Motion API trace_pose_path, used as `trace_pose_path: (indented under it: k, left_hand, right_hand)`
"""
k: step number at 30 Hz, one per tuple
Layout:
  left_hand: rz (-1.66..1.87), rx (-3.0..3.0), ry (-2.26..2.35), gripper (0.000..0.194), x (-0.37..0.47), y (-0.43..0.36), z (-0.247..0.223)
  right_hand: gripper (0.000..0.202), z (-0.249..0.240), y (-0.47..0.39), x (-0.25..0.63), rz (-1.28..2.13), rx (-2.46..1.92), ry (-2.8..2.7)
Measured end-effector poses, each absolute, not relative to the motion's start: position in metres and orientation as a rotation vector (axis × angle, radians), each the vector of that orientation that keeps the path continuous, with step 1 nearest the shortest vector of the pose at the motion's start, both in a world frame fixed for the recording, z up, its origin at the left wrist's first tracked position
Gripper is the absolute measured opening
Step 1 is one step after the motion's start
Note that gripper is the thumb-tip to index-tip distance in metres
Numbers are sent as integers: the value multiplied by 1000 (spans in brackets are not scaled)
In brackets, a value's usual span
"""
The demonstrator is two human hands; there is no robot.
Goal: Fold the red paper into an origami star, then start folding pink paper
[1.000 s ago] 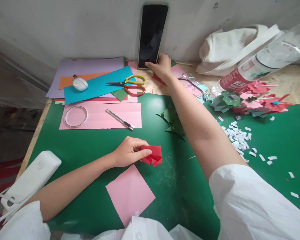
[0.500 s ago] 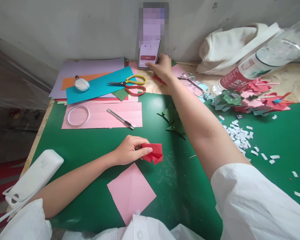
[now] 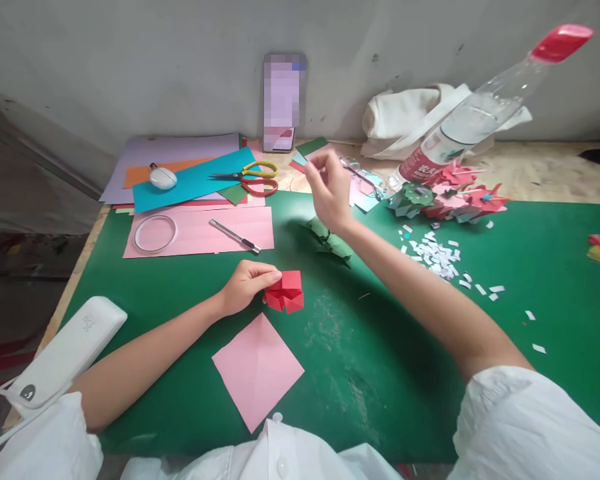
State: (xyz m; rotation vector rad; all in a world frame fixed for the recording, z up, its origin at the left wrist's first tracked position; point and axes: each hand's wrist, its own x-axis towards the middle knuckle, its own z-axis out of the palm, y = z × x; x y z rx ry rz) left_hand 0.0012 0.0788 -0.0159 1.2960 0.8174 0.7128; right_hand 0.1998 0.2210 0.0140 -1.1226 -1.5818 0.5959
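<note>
My left hand [image 3: 245,289] pinches a small folded red paper [image 3: 286,291] at its left edge, thumb on top. The piece has a square upper flap and open pleats below. Just under it lies a pink paper square [image 3: 257,373], turned like a diamond and creased down its middle. My right hand [image 3: 329,190] hovers above the table with loosely bent fingers, thumb a little apart, holding nothing visible. Green folded paper pieces [image 3: 329,241] lie below that hand, partly covered by it. The phone [image 3: 283,103] leans on the wall, its screen largely blurred out.
Scissors [image 3: 260,178], a correction tape [image 3: 163,176] and coloured sheets [image 3: 190,187] lie at the back left. A utility knife [image 3: 235,236] and a tape ring [image 3: 155,234] rest on pink paper. Rightward are glasses [image 3: 363,179], a bottle [image 3: 460,130], paper flowers [image 3: 450,200], scraps [image 3: 437,257]. A power bank [image 3: 73,350] sits left.
My right hand has left the phone and come back toward me. The red paper in my left hand has tilted, showing more of its pleats. The camera view has shifted.
</note>
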Motion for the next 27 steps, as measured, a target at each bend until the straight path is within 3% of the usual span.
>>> trace_pose_path:
  k: [3, 10, 27]
  left_hand:
    - [769, 1313, 841, 59, -2, 77, -18]
    - [797, 1402, 911, 56, -5, 67, -12]
    - [658, 1519, 925, 53, -14, 46, -6]
  right_hand:
    - [50, 10, 140, 201, 936, -1069, -1588]
    - [59, -4, 44, 187, 1310, -1081, -1653]
    - [53, -11, 40, 182, 1250, -1028, -1702]
